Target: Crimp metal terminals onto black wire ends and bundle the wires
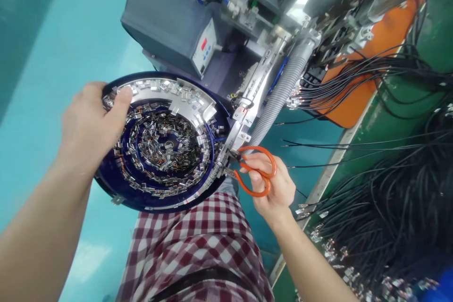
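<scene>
My left hand (94, 125) grips the left rim of a dark blue vibratory bowl feeder (106, 177), its thumb over the inside track and its other fingers partly hidden. Small shiny metal parts (168, 146) fill the bowl's middle and lie along its spiral tracks. In my right hand (274, 186) are orange-handled scissors (272, 163), with fingers through the loops. Their tips reach the metal outlet track (230, 146) at the bowl's right side. Whether the tips touch a part, I cannot tell.
A grey control box (166, 19) with a red display stands behind the bowl. A ribbed grey hose (279, 94) runs beside the track. Black cables (339, 89) cross an orange surface (350, 104). A large cable pile (399, 203) lies on the green bench at right.
</scene>
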The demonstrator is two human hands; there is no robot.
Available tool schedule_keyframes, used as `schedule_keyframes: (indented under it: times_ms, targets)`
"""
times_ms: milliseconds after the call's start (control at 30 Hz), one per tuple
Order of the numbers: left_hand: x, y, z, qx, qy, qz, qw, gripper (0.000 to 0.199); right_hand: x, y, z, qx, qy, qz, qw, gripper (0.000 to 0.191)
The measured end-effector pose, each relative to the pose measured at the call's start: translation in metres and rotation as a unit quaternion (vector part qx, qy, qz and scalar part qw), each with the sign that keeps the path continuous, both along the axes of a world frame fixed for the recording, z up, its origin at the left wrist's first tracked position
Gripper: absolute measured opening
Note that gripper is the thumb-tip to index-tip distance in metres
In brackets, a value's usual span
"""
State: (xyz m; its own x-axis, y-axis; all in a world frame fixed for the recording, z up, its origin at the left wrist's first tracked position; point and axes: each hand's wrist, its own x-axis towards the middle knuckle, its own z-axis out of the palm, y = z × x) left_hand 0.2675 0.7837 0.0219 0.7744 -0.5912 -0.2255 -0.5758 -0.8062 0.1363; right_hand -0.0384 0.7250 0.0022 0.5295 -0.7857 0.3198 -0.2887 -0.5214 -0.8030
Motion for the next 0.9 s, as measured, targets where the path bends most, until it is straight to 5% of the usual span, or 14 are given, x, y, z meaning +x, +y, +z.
schedule_keyframes:
  times_ms: [900]
  targets:
    - [0.0010,-0.0017,0.0023,-0.013,0.005,0.009,1.000,0.058,-0.0022,0.0078,0.0063,0.008,-0.006,-0.017,1.000,0.017]
